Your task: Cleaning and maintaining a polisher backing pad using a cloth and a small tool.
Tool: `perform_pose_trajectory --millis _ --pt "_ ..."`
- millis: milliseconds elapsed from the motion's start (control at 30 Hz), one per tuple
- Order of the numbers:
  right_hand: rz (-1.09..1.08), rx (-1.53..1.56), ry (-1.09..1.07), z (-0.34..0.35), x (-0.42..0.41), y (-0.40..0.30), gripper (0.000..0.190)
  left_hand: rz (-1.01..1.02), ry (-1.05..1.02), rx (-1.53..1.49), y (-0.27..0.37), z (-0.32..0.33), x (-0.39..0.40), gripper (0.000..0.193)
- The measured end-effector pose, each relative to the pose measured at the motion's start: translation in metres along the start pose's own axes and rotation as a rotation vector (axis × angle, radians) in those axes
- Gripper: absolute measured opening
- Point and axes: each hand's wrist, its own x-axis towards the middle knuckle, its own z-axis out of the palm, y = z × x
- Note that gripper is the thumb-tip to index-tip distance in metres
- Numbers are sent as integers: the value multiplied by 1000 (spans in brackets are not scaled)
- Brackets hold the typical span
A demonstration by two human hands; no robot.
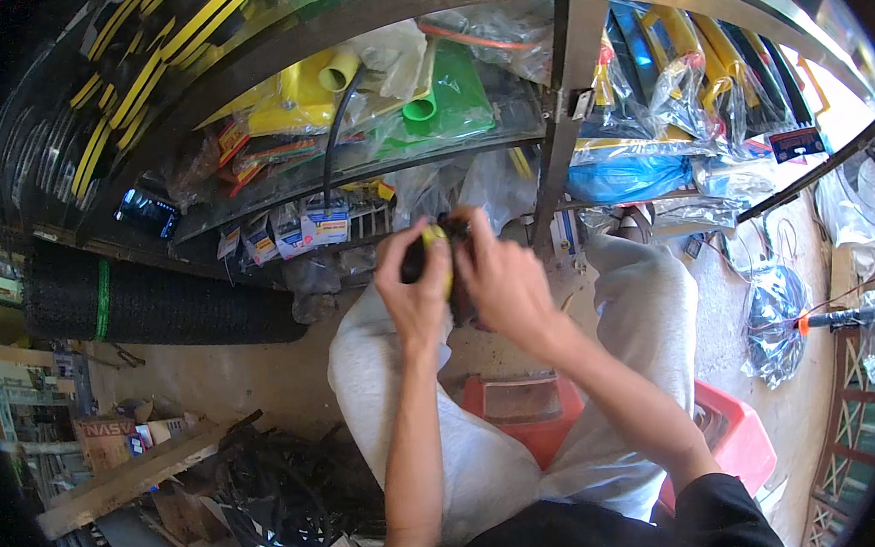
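My left hand [413, 294] grips a small black-and-yellow object [436, 236], with the thumb along its yellow edge. Against the dark right side of that object are the bent fingers of my right hand [509, 280]. The right hand is blurred, and its fingertips are partly hidden, so I cannot tell what exactly they pinch. Both hands are raised above the gap between my knees, in front of the lower shelf of a metal rack [356, 175].
Bagged yellow and green goods [464, 99] fill the rack. A lit phone [146, 213] leans at its left. Below lies a black mesh roll [161, 298]. I sit on a red plastic stool [524, 407]. A wooden plank [141, 468] juts in at left; a plastic-wrapped item [777, 320] lies at right.
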Motion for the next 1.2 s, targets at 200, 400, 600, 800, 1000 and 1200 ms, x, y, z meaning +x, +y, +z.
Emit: perform_pose_trajectory --millis 200,400,600,800,1000,1200 --pt "-9 36 81 -4 36 34 26 -55 -205 -186 6 3 -12 40" --pt "-47 33 63 -4 6 -2 18 -625 139 -851 23 -8 4 52" --pt "-346 167 211 -20 20 0 18 -655 -36 -987 32 -4 44 48" --pt "-291 253 437 -49 23 -3 18 -748 -336 -869 42 25 62 51" --pt "-34 266 460 -31 33 31 27 -319 -228 -429 28 33 15 32" --pt "1 256 486 -20 22 21 23 -183 -102 -309 11 35 20 32"
